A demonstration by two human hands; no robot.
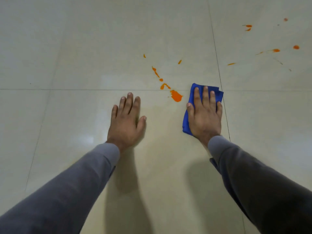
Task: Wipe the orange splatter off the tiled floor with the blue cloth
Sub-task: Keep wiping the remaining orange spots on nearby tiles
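Note:
A folded blue cloth (186, 119) lies flat on the cream tiled floor (84, 56). My right hand (205, 114) presses on it with straight, spread fingers. Just left of the cloth's far corner sits the largest orange blob (176, 96), with a trail of orange streaks (156, 72) running away up and to the left. More orange spots (276, 50) are scattered at the far right, beyond a grout line. My left hand (127, 120) rests flat on the bare floor, left of the blob, holding nothing.
Dark grout lines cross the floor: one (84, 89) runs left to right just beyond my fingertips, another (217, 65) runs away from me just right of the cloth. Grey sleeves cover both my forearms. The tiles are glossy and reflect light.

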